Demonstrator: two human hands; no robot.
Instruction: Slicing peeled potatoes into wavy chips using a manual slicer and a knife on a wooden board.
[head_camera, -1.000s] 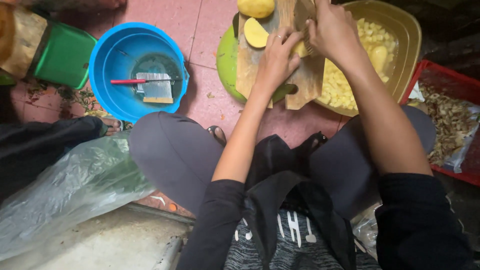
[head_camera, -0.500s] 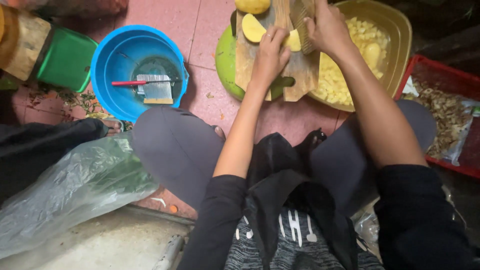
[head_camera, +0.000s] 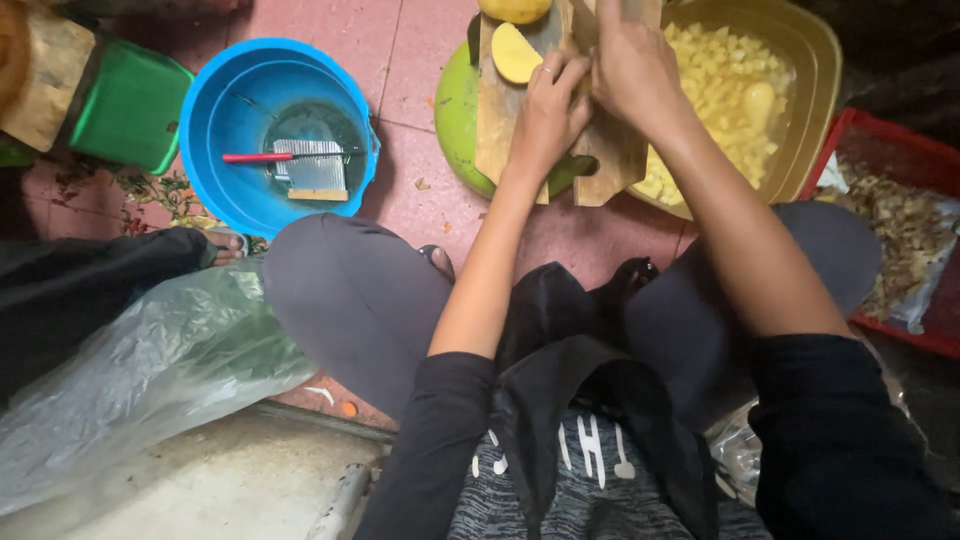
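Note:
Both my hands work on a wooden cutting board that lies across a green bowl. My left hand, a ring on one finger, curls down over a small yellow potato piece that is mostly hidden under the fingers. My right hand is closed just right of it, touching the left fingers; what it holds is hidden. A peeled potato half lies on the board left of my hands. A whole peeled potato sits at the top edge.
A yellow basin of potato cubes stands right of the board. At left, a blue basin holds a red-handled crinkle cutter. There is also a green box, a red crate of peels, a plastic bag and another person's foot.
My hands stay together on the board, and the left hand has shifted slightly right toward the right hand. The view has tilted, so the board sits higher in frame.

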